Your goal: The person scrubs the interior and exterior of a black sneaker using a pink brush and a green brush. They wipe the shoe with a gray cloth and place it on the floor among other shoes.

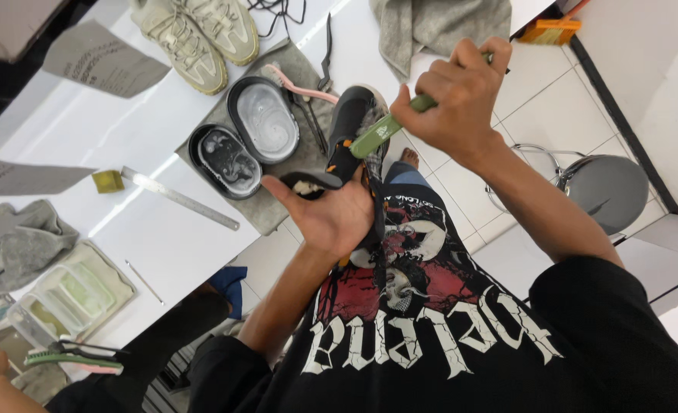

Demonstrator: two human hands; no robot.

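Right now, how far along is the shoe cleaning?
In hand: the left hand holds the dark shoe while the right hand scrubs it with a green-handled brush. Two oval bowls hold cloudy liquid. The beige pair lies aside on the table; whether it's cleaned is unclear.

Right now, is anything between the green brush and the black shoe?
Nothing visible. The green brush in the right hand lies against the black shoe, held from below by the left hand.

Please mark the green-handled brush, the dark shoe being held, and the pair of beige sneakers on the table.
green-handled brush (376, 135), head view, on the green handle below the right hand.
dark shoe (352, 115), head view, on the black upper.
pair of beige sneakers (195, 32), head view, on the laces.
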